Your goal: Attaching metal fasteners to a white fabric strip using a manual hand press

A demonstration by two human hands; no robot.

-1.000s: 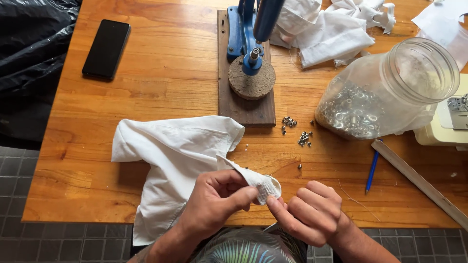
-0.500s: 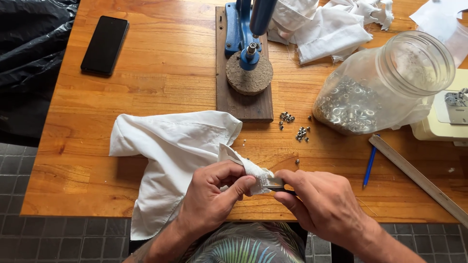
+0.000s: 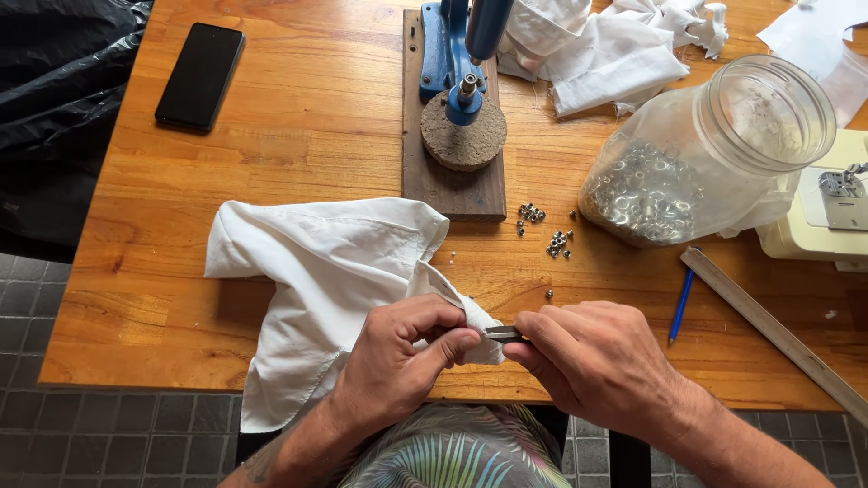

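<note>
At the desk's near edge my left hand (image 3: 398,361) pinches the limp white cotton garment (image 3: 334,280) by its corner (soft, light); my right hand (image 3: 592,357) grips a small metal tool (image 3: 503,333).

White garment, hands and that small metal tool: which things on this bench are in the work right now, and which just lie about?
In use:
left hand
right hand
white garment
small metal tool

Lying about:
phone
blue press
jar of eyelets
loose eyelets
blue pen
ruler
white cloth pile
</note>
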